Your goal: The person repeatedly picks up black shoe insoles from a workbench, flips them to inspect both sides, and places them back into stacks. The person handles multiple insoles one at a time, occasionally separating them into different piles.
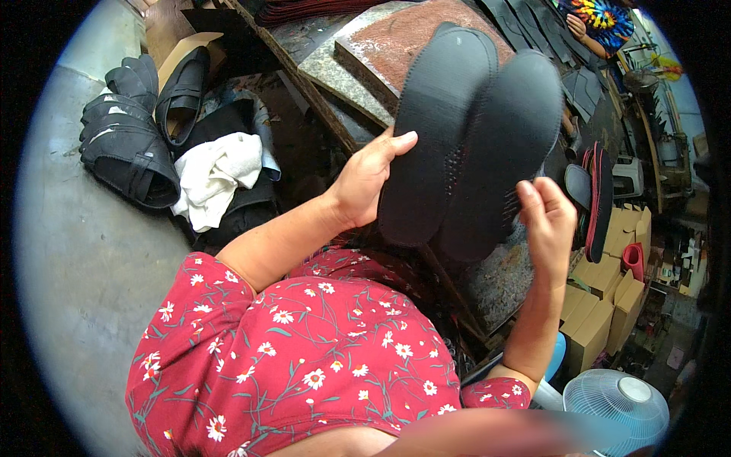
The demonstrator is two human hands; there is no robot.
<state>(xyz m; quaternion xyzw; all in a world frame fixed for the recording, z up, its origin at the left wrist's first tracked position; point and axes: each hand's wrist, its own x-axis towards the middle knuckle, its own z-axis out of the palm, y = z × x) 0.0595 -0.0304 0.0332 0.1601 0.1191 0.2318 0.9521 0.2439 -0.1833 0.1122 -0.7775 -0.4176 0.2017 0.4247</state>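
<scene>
Black shoe insoles with stitched edges and small perforations are held up in front of me, side by side and partly overlapping. My left hand (369, 175) grips the left insole (438, 145) by its outer edge, thumb on the front and fingers hidden behind. Behind its rounded top, a second edge shows, so at least two are stacked there. The right insole (519, 126) leans against it. At this one's lower right edge, near the perforations, my right hand (550, 217) is closed with the thumb over the edge; its other fingertips are hidden.
A worktable carries a reddish worn board (373, 57) and dark cut pieces. Black shoes (126, 160) and a white cloth (217, 179) lie at left. To the right are red-edged soles (600, 202), cardboard boxes (590, 331) and a fan (617, 411). Another person's hand (576, 27) shows far right.
</scene>
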